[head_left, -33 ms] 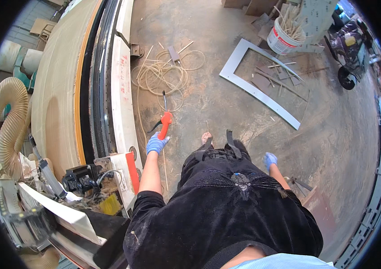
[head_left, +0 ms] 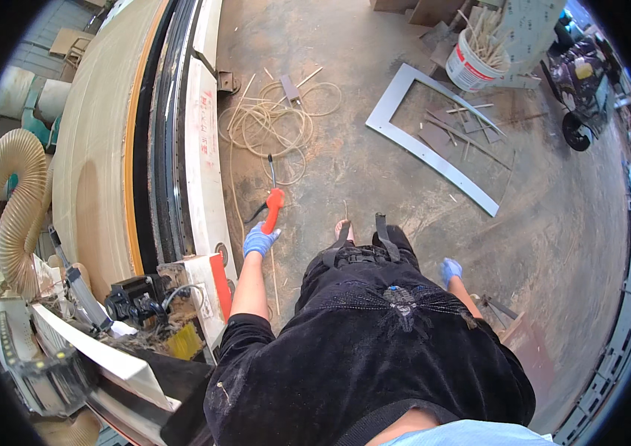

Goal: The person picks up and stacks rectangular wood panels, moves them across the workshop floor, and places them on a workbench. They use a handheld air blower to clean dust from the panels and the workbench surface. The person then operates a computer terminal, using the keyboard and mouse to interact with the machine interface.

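My left hand [head_left: 261,240], in a light blue glove, is closed around the red handle of an air blow gun [head_left: 274,208]. The gun's thin dark nozzle [head_left: 271,165] points away from me over the floor, and a black lever sticks out on its left side. A pale thin hose [head_left: 271,126] lies in loose loops on the floor beyond it. My right hand [head_left: 450,270], gloved in blue too, hangs low beside my right hip. Nothing shows in it, but its fingers are too foreshortened to read.
On my left runs a long machine with a pale board [head_left: 100,141] and white rail [head_left: 207,141]. A ribbed duct [head_left: 14,193] curves beside it. A grey L-shaped panel [head_left: 438,165], wood offcuts [head_left: 434,136] and a white bucket [head_left: 467,70] of sticks stand or lie ahead right.
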`<state>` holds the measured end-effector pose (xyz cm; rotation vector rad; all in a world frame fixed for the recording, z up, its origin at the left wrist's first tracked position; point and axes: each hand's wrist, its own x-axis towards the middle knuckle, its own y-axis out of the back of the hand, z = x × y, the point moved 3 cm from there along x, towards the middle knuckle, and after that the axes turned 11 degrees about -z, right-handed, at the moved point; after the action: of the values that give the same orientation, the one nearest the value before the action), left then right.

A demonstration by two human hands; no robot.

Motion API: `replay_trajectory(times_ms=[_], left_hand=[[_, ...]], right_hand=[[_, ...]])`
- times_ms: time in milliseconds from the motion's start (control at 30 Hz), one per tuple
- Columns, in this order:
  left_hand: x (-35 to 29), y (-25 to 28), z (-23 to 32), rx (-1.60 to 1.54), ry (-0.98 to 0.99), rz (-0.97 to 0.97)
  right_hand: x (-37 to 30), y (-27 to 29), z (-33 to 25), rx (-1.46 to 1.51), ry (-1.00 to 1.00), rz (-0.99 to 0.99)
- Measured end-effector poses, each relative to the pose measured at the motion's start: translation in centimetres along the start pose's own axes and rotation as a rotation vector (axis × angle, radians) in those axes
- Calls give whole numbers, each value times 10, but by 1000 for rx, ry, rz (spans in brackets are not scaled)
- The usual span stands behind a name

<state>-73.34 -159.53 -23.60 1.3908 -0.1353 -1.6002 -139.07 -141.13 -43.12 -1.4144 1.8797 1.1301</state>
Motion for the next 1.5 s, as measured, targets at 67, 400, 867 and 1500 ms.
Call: replay_trajectory(times_ms=[67, 400, 867, 1500], left_hand=[[15, -2, -18, 20, 72, 34], [104, -3, 20, -201, 344, -80], [191, 49, 28, -392, 513, -43], [329, 268, -99, -361, 344, -37]], right_hand=[[-24, -13, -32, 214, -37, 74], [112, 11, -255, 58, 46, -152], [233, -226, -786, -224, 609, -396], [198, -379, -616, -254, 65, -170]])
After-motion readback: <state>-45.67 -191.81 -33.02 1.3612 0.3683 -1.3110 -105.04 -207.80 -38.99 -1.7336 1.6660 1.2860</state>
